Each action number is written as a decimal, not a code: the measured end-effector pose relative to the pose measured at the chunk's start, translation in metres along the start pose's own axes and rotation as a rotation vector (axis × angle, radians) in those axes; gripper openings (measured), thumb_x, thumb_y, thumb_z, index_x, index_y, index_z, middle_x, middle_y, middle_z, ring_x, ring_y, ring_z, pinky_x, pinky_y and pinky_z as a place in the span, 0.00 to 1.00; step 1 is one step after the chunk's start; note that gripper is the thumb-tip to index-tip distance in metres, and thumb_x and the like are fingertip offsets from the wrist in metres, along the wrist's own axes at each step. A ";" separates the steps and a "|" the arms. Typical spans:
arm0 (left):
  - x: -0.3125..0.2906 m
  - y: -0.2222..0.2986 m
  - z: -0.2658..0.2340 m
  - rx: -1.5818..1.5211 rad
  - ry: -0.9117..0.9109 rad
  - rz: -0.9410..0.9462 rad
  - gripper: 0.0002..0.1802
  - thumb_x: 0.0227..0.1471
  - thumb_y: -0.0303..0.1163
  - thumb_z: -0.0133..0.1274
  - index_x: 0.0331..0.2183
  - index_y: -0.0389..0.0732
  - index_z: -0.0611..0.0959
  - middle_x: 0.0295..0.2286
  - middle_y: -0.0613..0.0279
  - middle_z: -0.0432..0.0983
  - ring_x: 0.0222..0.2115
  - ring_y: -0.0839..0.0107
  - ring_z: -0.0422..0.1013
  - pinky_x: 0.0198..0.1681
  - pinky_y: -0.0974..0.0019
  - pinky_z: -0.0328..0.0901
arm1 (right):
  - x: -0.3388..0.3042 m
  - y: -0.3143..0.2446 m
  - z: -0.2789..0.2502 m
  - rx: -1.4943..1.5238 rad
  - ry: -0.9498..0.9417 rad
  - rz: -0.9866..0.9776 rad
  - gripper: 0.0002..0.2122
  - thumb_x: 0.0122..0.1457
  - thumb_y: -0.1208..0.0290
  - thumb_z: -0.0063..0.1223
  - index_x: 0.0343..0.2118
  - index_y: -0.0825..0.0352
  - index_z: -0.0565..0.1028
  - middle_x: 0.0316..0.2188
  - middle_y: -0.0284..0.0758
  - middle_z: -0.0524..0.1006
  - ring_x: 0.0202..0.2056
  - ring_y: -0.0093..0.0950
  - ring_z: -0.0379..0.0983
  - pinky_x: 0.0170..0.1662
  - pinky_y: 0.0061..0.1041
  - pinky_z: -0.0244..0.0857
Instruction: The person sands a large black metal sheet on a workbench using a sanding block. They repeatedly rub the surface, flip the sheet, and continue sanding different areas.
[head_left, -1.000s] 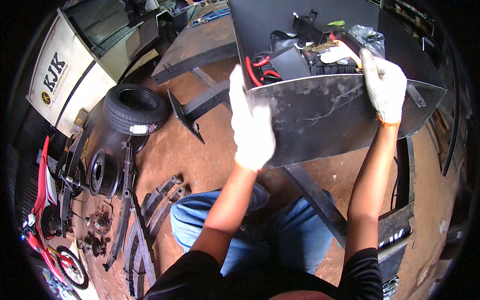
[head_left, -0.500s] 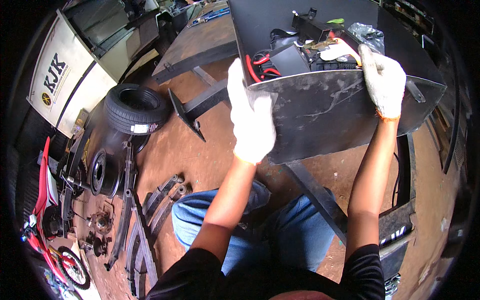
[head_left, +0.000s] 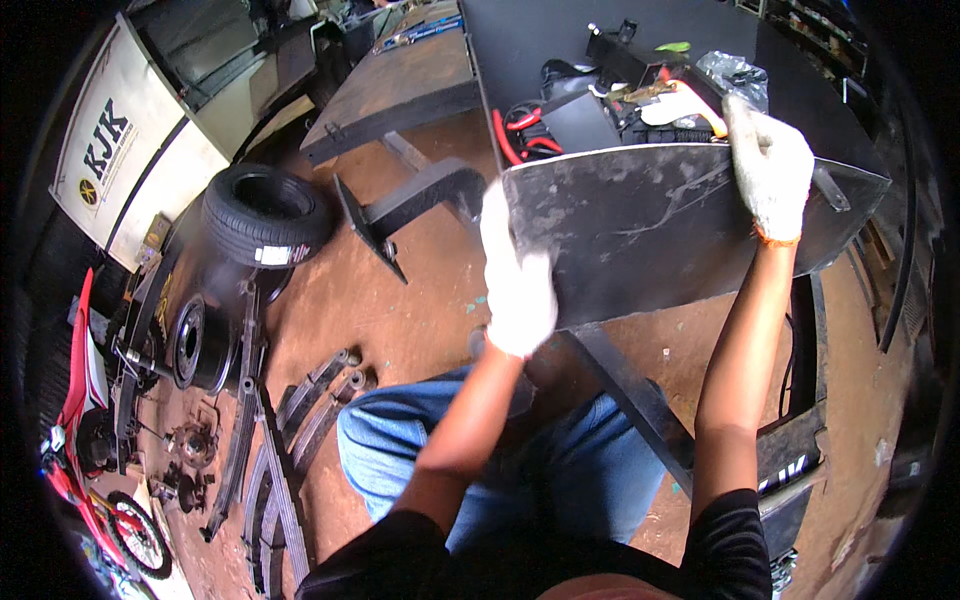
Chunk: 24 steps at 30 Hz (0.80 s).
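Observation:
A large black box (head_left: 640,235) with a scuffed front wall stands before me, red-handled pliers (head_left: 507,137) and other small items inside. My right hand (head_left: 770,175), in a white knit glove, grips the top rim of this wall near its right end. My left hand (head_left: 517,275), gloved the same, closes around the wall's left edge, fingers pointing up along it. Motion smears the left fingers. A small grey flat piece showed under the left thumb earlier; now I cannot make out what lies beneath the hand.
Under the box runs a black metal beam (head_left: 630,390). To the left lie a tyre (head_left: 268,215), a wheel rim (head_left: 200,345) and several leaf springs (head_left: 280,480). A red motorbike (head_left: 90,440) stands at far left. Blue-handled tools (head_left: 420,35) rest on a metal bench (head_left: 400,85).
My left hand has slid downward and slightly right along the wall's left edge; the grey piece by its thumb no longer shows. My right hand keeps its grip on the rim.

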<state>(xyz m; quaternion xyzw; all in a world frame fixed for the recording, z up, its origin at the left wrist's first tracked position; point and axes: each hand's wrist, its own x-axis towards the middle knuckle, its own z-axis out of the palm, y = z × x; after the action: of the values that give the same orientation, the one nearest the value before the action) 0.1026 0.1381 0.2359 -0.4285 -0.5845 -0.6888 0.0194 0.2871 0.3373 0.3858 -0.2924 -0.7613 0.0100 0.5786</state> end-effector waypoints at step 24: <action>-0.128 -0.128 0.013 0.138 -0.110 -0.094 0.37 0.68 0.47 0.42 0.68 0.36 0.54 0.61 0.52 0.64 0.61 0.58 0.63 0.65 0.57 0.57 | -0.001 0.005 -0.001 0.002 -0.009 -0.026 0.16 0.65 0.58 0.59 0.35 0.69 0.85 0.18 0.38 0.76 0.20 0.21 0.65 0.28 0.24 0.64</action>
<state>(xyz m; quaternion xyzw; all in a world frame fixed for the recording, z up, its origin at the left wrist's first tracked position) 0.1234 0.1289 0.0562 -0.4352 -0.6502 -0.6226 -0.0157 0.2898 0.3405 0.3834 -0.2821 -0.7677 0.0046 0.5754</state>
